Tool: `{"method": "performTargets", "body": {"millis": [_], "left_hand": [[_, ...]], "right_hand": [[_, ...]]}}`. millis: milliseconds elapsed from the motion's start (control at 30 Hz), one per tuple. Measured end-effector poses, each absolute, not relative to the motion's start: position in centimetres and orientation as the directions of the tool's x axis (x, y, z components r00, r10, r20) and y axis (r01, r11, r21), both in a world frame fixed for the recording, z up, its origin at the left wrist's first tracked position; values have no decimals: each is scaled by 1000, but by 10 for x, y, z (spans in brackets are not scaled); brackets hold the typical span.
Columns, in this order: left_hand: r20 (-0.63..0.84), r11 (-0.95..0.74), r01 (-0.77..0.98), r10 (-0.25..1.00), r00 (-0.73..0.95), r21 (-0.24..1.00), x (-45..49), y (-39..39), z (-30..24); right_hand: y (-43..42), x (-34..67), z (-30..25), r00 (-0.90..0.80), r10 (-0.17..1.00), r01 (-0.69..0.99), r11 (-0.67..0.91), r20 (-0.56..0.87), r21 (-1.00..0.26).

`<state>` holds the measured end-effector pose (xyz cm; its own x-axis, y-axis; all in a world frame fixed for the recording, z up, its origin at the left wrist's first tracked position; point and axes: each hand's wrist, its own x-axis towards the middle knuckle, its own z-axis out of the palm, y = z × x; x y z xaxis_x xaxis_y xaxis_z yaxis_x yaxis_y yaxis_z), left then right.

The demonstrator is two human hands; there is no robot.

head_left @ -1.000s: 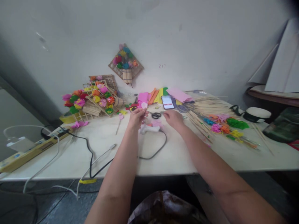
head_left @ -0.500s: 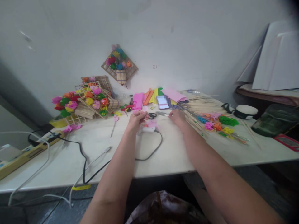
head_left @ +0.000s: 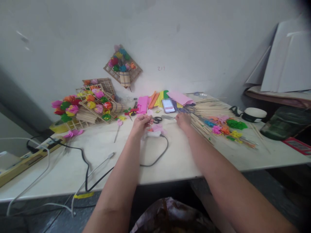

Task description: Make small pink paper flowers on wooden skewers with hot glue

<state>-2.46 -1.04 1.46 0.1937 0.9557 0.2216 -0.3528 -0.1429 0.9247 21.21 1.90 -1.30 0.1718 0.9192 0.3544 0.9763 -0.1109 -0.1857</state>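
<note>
Basket (head_left: 125, 79): paper flowers (head_left: 122, 68) | left fingers (head_left: 146, 118): pinching pink petal (head_left: 150, 112) | right fingers (head_left: 179, 117): grip unclear

Phone (head_left: 168, 106) behind scissors (head_left: 168, 118), sticks (head_left: 211, 108) to R, pwr strip (head_left: 37, 157) far L.

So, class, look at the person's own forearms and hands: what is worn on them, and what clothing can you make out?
Both the left hand and right hand are without gloves. No sleeves show on the forearms, and no watch or bracelet is visible. At the bottom edge, a patterned garment shows in pale and dark brownish tones.
</note>
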Motion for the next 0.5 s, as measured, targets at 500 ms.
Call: {"method": "performTargets", "body": {"millis": [500], "left_hand": [[228,-162,-397,966,124,903,-25,-10,16]], "right_hand": [[11,199,6,272,917,661,42,291,-749]]}}
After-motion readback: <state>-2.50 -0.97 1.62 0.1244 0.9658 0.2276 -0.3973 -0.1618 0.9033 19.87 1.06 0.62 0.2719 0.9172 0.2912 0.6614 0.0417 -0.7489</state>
